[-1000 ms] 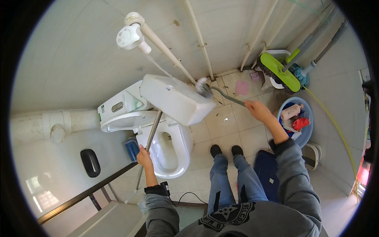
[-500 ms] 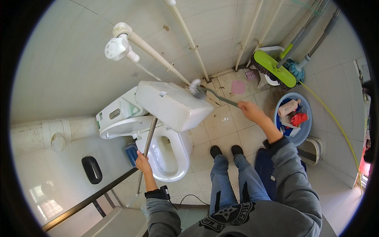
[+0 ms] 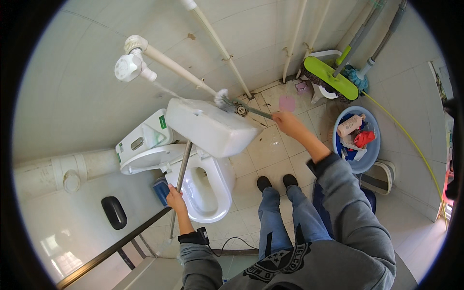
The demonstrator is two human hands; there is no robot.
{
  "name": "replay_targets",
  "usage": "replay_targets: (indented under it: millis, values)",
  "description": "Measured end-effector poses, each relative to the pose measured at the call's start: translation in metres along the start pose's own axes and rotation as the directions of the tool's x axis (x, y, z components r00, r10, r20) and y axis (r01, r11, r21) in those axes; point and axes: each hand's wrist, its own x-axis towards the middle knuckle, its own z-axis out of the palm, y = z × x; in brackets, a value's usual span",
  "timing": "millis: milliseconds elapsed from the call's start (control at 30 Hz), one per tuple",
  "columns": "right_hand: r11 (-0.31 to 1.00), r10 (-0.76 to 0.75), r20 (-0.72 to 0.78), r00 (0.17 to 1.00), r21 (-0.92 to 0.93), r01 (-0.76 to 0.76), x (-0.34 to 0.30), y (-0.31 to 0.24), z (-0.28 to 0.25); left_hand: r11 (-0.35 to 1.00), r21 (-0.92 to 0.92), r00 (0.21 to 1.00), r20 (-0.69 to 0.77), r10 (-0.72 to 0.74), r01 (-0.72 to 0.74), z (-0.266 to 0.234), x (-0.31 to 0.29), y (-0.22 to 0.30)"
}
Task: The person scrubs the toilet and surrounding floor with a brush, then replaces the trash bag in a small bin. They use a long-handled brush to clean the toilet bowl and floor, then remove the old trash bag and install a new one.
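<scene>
My right hand [image 3: 289, 123] is wrapped round the grey-green handle of a brush [image 3: 253, 113], stretched out ahead of me. Its white and grey bristle head [image 3: 224, 100] is at the far edge of a white box-shaped thing [image 3: 210, 126], beside the foot of a wall pipe. In my left hand [image 3: 175, 197] is a slanting metal pole [image 3: 184, 166]. The pole's upper end disappears under the white box; whether they are joined I cannot tell. Left of my feet stands a white toilet [image 3: 224, 183] with its lid raised, partly covered by the box.
A round floor drain [image 3: 241, 110] lies near the brush. Ahead on the right are a green broom [image 3: 333, 77] and a blue mop [image 3: 356, 79]. A blue basin [image 3: 379, 150] holds a pink bottle and a red packet. A yellow hose [image 3: 401, 126] runs along the right wall.
My right hand and the brush have moved left and slightly farther away, uncovering the floor drain. The brush head has shifted along the box's far edge. My left hand keeps its grip.
</scene>
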Motion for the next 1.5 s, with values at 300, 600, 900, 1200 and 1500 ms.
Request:
replay_targets:
  millis: [300,600,900,1200,1500]
  values:
    - [0.996,-0.013,-0.152,0.988,0.081,0.025,-0.108,-0.024,-0.062,0.995,0.080,0.997,0.019,-0.068,0.066,0.014,-0.016,0.019]
    - [0.992,0.120,-0.262,0.957,0.060,-0.108,-0.117,-0.032,-0.008,0.985,0.150,0.996,0.017,-0.086,0.082,0.022,-0.026,0.040]
    - [0.962,0.247,-0.175,0.953,-0.073,-0.263,-0.111,-0.046,0.004,0.987,0.012,0.987,0.023,-0.160,0.159,0.023,-0.031,0.042]
    - [0.964,0.262,-0.196,0.945,0.015,-0.265,-0.087,-0.043,0.002,0.983,0.001,0.979,0.096,-0.181,0.182,0.020,-0.032,0.039]
    - [0.939,0.344,-0.221,0.913,0.057,-0.340,-0.147,0.016,0.024,0.975,0.219,0.951,0.299,-0.083,0.017,0.027,-0.050,0.068]
